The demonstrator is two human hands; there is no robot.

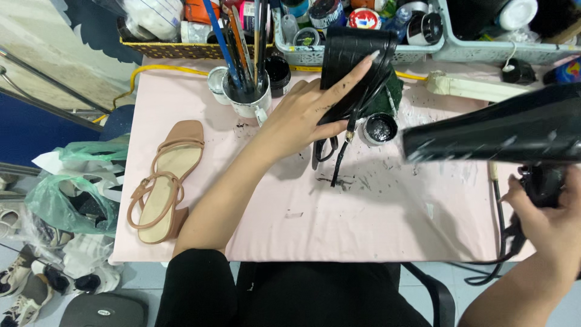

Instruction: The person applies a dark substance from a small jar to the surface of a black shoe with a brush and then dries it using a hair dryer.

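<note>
My left hand (302, 115) reaches across the pink table (375, 224) and grips a black textured sandal (353, 66), holding it upright with its thin straps (339, 151) dangling onto the table. My right hand (548, 221) holds the handle of a black hair dryer (502, 130) at the right, its nozzle pointing left toward the black sandal. The dryer's cord (499, 242) hangs off the table's front edge.
A tan strappy sandal (163, 181) lies at the table's left. A mug of paintbrushes (245, 79), an open pot of black paint (380, 129) and baskets of paint jars (363, 24) stand at the back. Plastic bags and shoes (60, 242) crowd the floor at left.
</note>
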